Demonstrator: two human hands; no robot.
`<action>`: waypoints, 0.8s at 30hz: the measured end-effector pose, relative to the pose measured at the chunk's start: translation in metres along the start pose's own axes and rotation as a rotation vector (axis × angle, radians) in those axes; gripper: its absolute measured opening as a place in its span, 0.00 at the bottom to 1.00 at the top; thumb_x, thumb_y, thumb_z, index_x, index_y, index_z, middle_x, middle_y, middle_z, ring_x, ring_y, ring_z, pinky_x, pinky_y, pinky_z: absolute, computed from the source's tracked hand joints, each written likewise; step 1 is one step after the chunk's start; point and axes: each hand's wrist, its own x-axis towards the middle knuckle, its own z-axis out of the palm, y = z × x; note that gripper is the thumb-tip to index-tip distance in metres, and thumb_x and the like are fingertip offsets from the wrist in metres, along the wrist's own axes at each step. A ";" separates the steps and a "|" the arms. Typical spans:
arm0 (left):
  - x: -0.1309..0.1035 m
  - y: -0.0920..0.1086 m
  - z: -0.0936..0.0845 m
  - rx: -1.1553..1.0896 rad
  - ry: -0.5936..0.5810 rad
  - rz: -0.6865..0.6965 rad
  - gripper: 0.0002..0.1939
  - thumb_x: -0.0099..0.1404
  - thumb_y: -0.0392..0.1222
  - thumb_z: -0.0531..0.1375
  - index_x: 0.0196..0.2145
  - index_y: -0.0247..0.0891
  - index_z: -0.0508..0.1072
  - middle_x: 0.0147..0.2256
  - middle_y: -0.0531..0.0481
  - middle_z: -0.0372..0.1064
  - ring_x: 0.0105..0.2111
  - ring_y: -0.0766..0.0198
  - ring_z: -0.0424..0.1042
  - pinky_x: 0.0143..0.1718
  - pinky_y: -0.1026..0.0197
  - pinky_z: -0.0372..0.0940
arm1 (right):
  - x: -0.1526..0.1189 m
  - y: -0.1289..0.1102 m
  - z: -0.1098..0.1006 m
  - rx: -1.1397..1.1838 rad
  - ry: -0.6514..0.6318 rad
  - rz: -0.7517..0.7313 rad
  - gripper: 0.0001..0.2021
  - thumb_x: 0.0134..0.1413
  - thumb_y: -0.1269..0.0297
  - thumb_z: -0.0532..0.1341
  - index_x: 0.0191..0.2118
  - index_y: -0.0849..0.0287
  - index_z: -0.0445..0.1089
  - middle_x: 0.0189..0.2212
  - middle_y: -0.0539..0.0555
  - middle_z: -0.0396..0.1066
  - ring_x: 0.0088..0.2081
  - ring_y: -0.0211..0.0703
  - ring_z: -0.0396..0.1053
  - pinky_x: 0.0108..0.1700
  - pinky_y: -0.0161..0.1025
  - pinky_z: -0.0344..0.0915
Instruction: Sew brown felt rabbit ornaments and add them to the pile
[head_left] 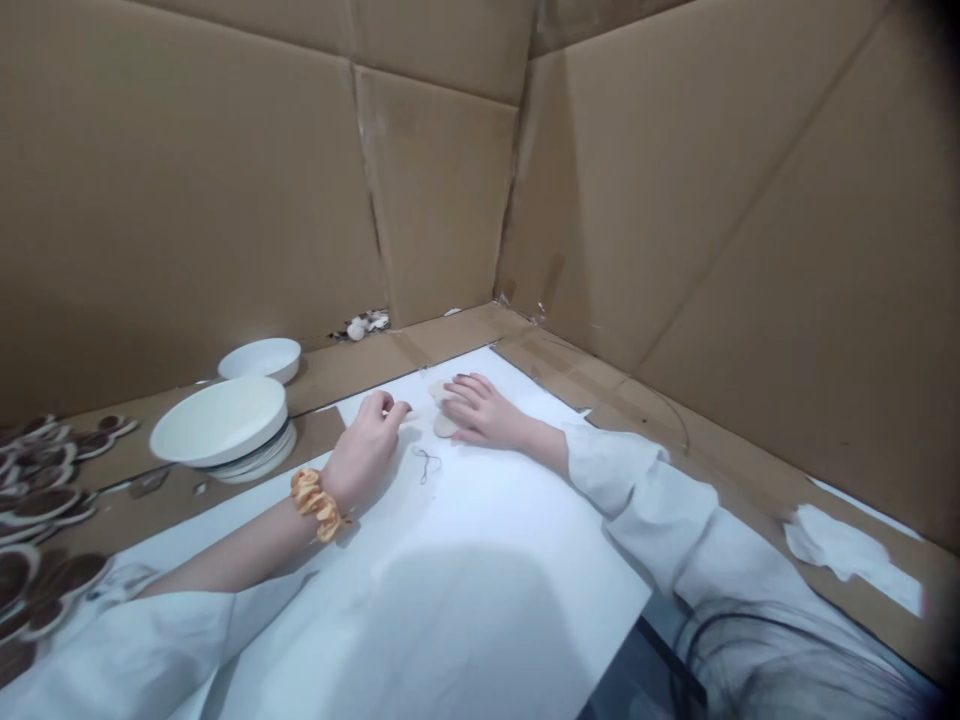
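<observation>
grip of left hand (380, 425) pinched, right hand (484, 412) palm-down, fingers spread

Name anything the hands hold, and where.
Right hand lies over a pale piece, covering its right side; whether the left hand pinches anything cannot be told.

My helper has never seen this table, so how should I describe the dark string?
Find the white sheet in front of the cardboard corner. On it, look between the left hand and the right hand, a little nearer the person than their fingertips. The string is the thin, dark, loosely looped strand there, unlike the pale, flat, rounded pieces under the right hand.
</observation>
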 end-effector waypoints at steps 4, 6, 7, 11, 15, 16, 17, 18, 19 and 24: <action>-0.045 -0.008 -0.032 0.284 0.389 0.283 0.08 0.63 0.32 0.50 0.36 0.38 0.68 0.33 0.47 0.66 0.38 0.60 0.63 0.45 0.55 0.59 | -0.007 -0.011 -0.007 0.111 0.271 0.030 0.11 0.56 0.70 0.53 0.23 0.59 0.60 0.22 0.52 0.62 0.27 0.39 0.60 0.31 0.37 0.61; -0.068 -0.015 -0.045 0.441 0.436 0.371 0.06 0.64 0.35 0.52 0.36 0.40 0.68 0.34 0.49 0.68 0.40 0.62 0.64 0.47 0.56 0.57 | -0.008 -0.019 -0.010 0.190 0.286 0.002 0.12 0.55 0.75 0.53 0.22 0.57 0.56 0.17 0.48 0.55 0.22 0.37 0.54 0.25 0.35 0.56; -0.079 -0.019 -0.049 0.495 0.420 0.396 0.05 0.64 0.36 0.52 0.36 0.40 0.68 0.35 0.50 0.68 0.40 0.63 0.64 0.45 0.57 0.57 | -0.007 -0.023 -0.011 0.227 0.282 -0.014 0.13 0.54 0.76 0.53 0.21 0.57 0.55 0.17 0.47 0.53 0.21 0.36 0.53 0.24 0.34 0.54; -0.117 -0.030 -0.059 0.483 0.366 0.480 0.05 0.64 0.37 0.53 0.34 0.39 0.69 0.36 0.50 0.69 0.37 0.66 0.65 0.37 0.62 0.60 | 0.003 -0.045 -0.015 0.319 0.199 -0.131 0.10 0.51 0.78 0.54 0.25 0.57 0.57 0.18 0.47 0.55 0.21 0.36 0.54 0.24 0.35 0.53; -0.143 -0.032 -0.064 0.381 0.439 0.433 0.05 0.60 0.33 0.55 0.34 0.40 0.68 0.25 0.54 0.67 0.27 0.68 0.64 0.30 0.64 0.60 | 0.029 -0.074 -0.015 0.462 0.231 -0.259 0.10 0.50 0.79 0.54 0.27 0.56 0.56 0.16 0.46 0.55 0.20 0.36 0.57 0.22 0.34 0.55; -0.148 -0.032 -0.066 0.378 0.453 0.434 0.05 0.59 0.33 0.56 0.34 0.40 0.68 0.24 0.54 0.67 0.26 0.68 0.64 0.29 0.64 0.60 | 0.038 -0.083 -0.015 0.499 0.254 -0.286 0.10 0.51 0.79 0.53 0.28 0.55 0.57 0.16 0.46 0.55 0.19 0.36 0.58 0.22 0.34 0.56; -0.153 -0.032 -0.067 0.380 0.464 0.441 0.05 0.59 0.34 0.57 0.34 0.41 0.68 0.24 0.54 0.67 0.26 0.68 0.64 0.29 0.64 0.60 | 0.049 -0.091 -0.016 0.539 0.284 -0.312 0.09 0.51 0.78 0.53 0.30 0.55 0.58 0.15 0.46 0.56 0.19 0.36 0.59 0.22 0.34 0.57; -0.158 -0.033 -0.069 0.381 0.474 0.444 0.06 0.58 0.34 0.58 0.34 0.42 0.68 0.25 0.53 0.68 0.27 0.68 0.65 0.28 0.64 0.60 | 0.059 -0.100 -0.016 0.584 0.309 -0.327 0.09 0.51 0.78 0.53 0.33 0.55 0.58 0.16 0.45 0.57 0.19 0.36 0.60 0.22 0.34 0.59; -0.162 -0.033 -0.070 0.377 0.478 0.434 0.06 0.58 0.35 0.59 0.34 0.42 0.68 0.27 0.53 0.69 0.28 0.67 0.65 0.28 0.64 0.60 | 0.070 -0.108 -0.017 0.632 0.264 -0.320 0.11 0.52 0.78 0.52 0.38 0.55 0.59 0.19 0.48 0.62 0.22 0.37 0.62 0.24 0.35 0.62; -0.179 -0.036 -0.070 0.289 0.453 0.185 0.07 0.59 0.34 0.57 0.37 0.38 0.68 0.32 0.48 0.71 0.32 0.64 0.67 0.33 0.60 0.62 | 0.115 -0.148 -0.015 0.923 0.066 -0.332 0.30 0.49 0.55 0.61 0.54 0.60 0.49 0.46 0.65 0.62 0.47 0.50 0.63 0.39 0.44 0.69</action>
